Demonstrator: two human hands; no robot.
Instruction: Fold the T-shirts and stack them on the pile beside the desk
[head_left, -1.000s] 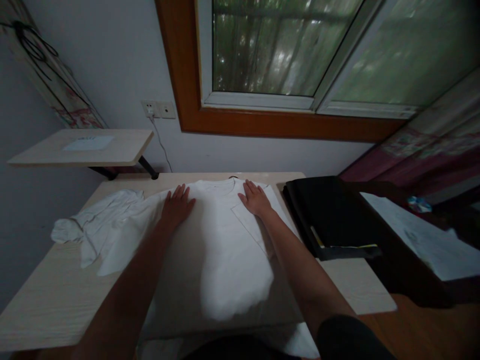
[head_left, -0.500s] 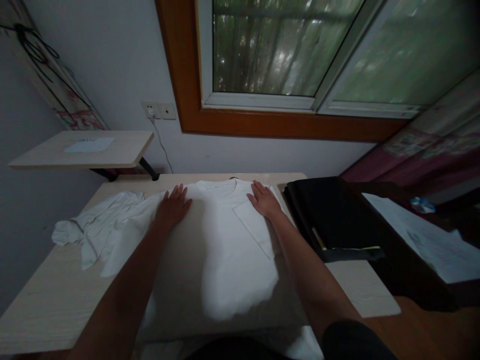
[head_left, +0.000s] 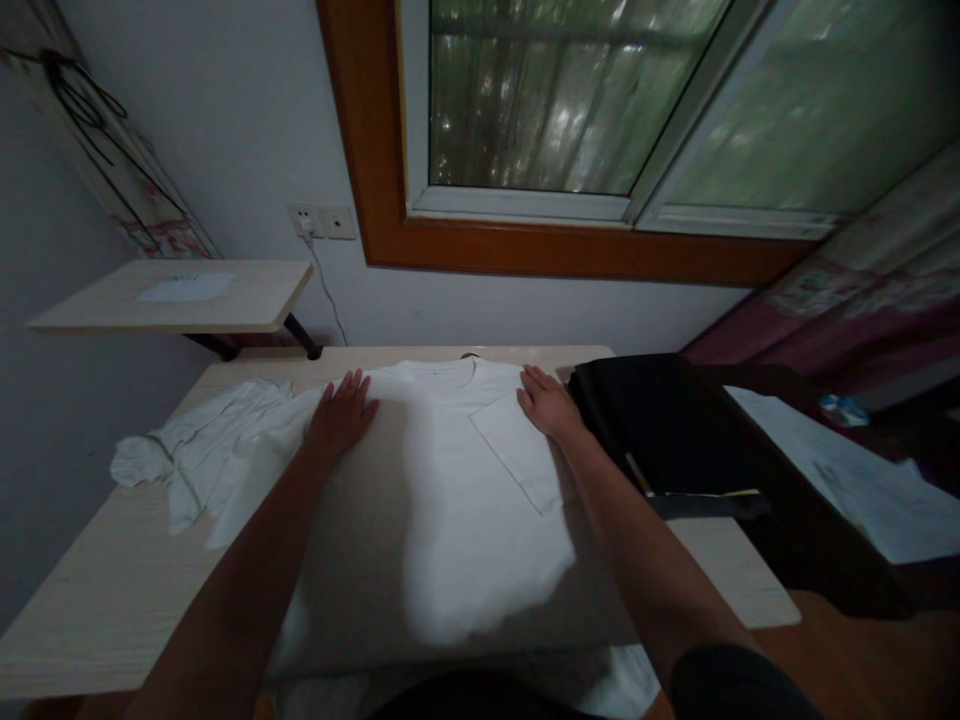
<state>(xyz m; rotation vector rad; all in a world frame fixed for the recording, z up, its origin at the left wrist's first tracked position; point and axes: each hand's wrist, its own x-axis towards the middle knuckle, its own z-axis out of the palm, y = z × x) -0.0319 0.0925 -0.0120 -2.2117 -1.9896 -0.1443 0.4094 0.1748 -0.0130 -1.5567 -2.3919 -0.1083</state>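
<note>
A white T-shirt (head_left: pixel 442 480) lies spread on the light wooden table (head_left: pixel 82 590), its neckline toward the wall and its lower end hanging over the front edge. On the right its sleeve is folded inward over the body. My left hand (head_left: pixel 343 412) rests flat on the shirt's left shoulder, fingers spread. On the right shoulder, by the folded sleeve, my right hand (head_left: pixel 549 402) lies flat with its fingers stretched out. Crumpled white cloth (head_left: pixel 214 440) spreads left of my left hand; whether it joins the shirt is unclear.
A folded black cloth or case (head_left: pixel 660 425) sits at the table's right side. Beyond it is a dark surface with a white sheet (head_left: pixel 847 480). A small raised shelf (head_left: pixel 255 300) stands at the back left. Behind the table are a wall socket (head_left: pixel 321 222) and a window.
My right hand has slid to the right, toward the shirt's outer shoulder edge. My left hand has stayed nearly in place. The view has shifted slightly.
</note>
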